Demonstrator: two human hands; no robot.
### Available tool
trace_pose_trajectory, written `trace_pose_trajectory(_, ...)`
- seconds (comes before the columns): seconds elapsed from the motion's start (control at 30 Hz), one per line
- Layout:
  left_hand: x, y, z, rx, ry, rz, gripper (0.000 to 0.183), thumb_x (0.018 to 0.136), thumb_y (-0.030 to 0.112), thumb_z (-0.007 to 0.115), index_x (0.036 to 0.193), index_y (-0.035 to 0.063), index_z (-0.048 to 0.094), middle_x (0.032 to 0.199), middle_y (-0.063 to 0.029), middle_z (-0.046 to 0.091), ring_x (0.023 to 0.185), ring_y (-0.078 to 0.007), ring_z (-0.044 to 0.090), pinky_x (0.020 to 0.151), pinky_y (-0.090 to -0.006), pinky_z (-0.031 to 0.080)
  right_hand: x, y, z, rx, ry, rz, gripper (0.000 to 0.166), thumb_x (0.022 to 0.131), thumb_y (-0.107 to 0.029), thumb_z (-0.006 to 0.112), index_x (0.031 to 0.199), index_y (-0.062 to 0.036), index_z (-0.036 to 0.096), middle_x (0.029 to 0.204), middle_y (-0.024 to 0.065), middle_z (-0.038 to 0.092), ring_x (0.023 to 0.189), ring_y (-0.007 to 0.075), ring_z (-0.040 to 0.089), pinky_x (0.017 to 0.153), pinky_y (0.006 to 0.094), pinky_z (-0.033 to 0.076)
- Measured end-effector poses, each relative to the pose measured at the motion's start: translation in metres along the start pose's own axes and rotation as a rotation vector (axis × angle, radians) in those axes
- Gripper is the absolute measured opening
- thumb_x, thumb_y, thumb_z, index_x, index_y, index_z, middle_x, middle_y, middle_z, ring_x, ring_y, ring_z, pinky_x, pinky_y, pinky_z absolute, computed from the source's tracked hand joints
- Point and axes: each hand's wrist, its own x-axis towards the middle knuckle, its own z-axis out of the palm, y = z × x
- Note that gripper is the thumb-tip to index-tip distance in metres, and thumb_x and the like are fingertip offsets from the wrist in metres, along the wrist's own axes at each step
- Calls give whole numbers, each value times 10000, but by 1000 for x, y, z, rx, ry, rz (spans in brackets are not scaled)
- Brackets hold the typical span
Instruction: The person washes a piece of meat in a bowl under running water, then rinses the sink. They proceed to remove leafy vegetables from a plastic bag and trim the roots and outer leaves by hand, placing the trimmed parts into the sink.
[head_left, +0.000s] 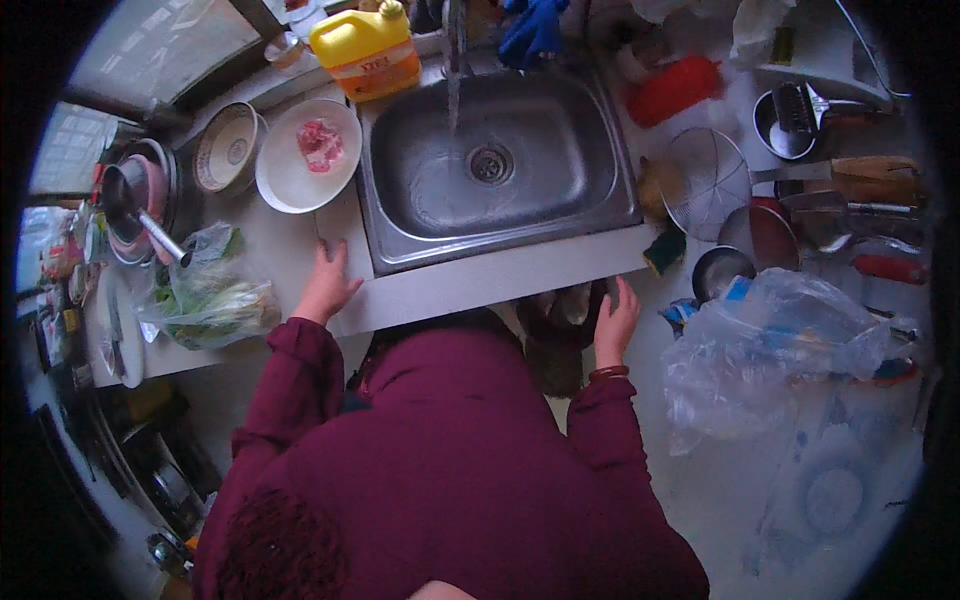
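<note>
My left hand (330, 283) rests on the white countertop (349, 311), fingers spread, just in front of a white bowl (289, 187) holding a piece of raw meat (321, 145). Low at the counter's front edge is my right hand (618, 322), its fingers apart, beside a dark container (536, 319) partly hidden under the counter. Whether it touches that container I cannot tell. Between the hands and beyond them lies a stainless steel sink (420, 195). Water (453, 105) runs into it from the faucet (454, 37).
A patterned bowl (225, 150), bagged leafy greens (217, 300) and stacked basins (154, 195) stand left. Behind is a yellow jug (367, 56). On the right are a wire strainer (705, 176), a sponge (666, 251), small pans (724, 271) and a clear plastic bag (780, 337).
</note>
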Motion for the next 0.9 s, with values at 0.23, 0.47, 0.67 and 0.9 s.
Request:
trace_pose_trajectory(0.23,-32,0,10,-181,328,76,607,808,135,688,1333,-14,424,1420,-241,328,1291,-401,378,1061,-407,362,107,-165,31,537,24,-263,196,871,-46,558,1050,-39,638,1012,113,634,949,291,593,828,366,471)
trace_pose_trajectory(0.47,-95,12,4,-260,489,-70,515,838,102,648,1309,5,465,1408,-193,368,1285,-363,403,1036,-404,380,237,-261,135,706,-511,-473,181,902,-112,540,1000,-30,668,913,97,684,869,171,639,742,307,494)
trace_pose_trajectory(0.67,-154,10,37,-369,625,-335,453,843,114,640,1262,3,505,1393,-180,387,1266,-359,421,1018,-396,399,290,-300,142,779,-875,-513,250,916,-210,594,1055,-19,678,906,39,663,843,142,596,752,288,467)
trace_pose_trajectory(0.9,-175,17,53,-437,648,-437,422,832,104,639,1224,-6,530,1353,-176,423,1248,-341,442,1021,-389,398,290,-298,156,957,-830,-519,238,950,-70,514,1173,-30,589,1089,52,623,918,111,592,798,278,487)
